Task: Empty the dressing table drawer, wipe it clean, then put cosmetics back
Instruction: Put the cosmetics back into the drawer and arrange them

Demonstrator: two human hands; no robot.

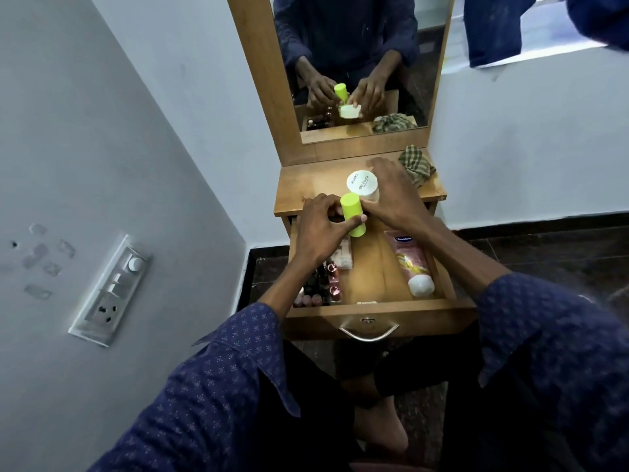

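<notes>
The fingers of the left hand [320,229] curl round a lime-green bottle [354,216], thumb and fingertips pinching it near its lower end so that it stands tilted above the back of the open drawer [377,313]. The right hand [391,192] reaches past it, fingers bent round a white-lidded nail polish remover jar [362,186] that sits on the dressing table top [306,189] near its front edge; the grip looks closed on the jar, though the palm hides most of it. Judging by how things lie, this is the putting-back step: a pink lotion tube [412,264] already lies along the drawer's right side, small bottles and lipsticks [323,284] are packed along the left wall with a pale packet [343,257] beside them, and a checked cloth [417,165] rests bunched at the top's far right corner. The next move probably calls for lowering the green bottle into the bare strip down the drawer's middle, then bringing the jar in after it. That strip is the only open room; it is bounded by the tube on the right and the small bottles on the left, so both items need to go in without knocking the upright ones. The table top overhangs the drawer's back, which limits how far rearward either can go, and the jar must clear that front edge first.
</notes>
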